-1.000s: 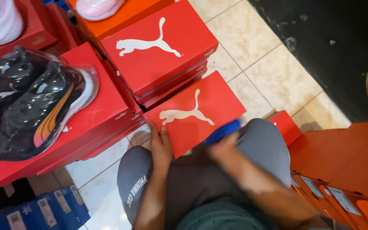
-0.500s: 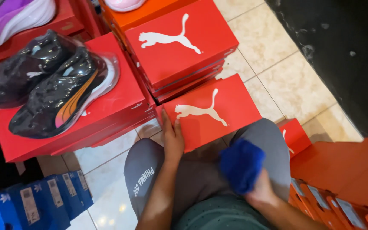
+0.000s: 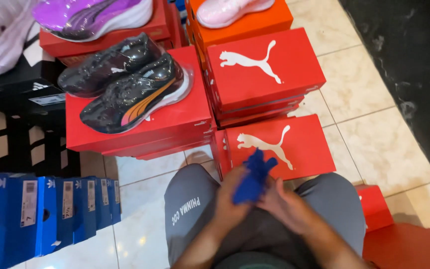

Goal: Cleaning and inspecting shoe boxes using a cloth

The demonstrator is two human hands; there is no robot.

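Holding a blue cloth [image 3: 253, 178] between both hands, I sit with my knees up behind the red shoebox [image 3: 278, 145] on the tiled floor [image 3: 369, 109].

Head view: my left hand [image 3: 231, 199] pinches the lower part of the cloth, fingers closed on it; my right hand [image 3: 279, 201] presses against it from the other side, fingers curled on its edge. The cloth stands bunched just above the near edge of the shoebox lid, overlapping it in the picture; I cannot tell if it touches. Beyond the shoebox rises a stack of red boxes [image 3: 262, 74]; to its left, black shoes [image 3: 125, 82] rest on further red boxes.

To work well, I judge that the cloth wants folding into a flat pad, gripped firmly.
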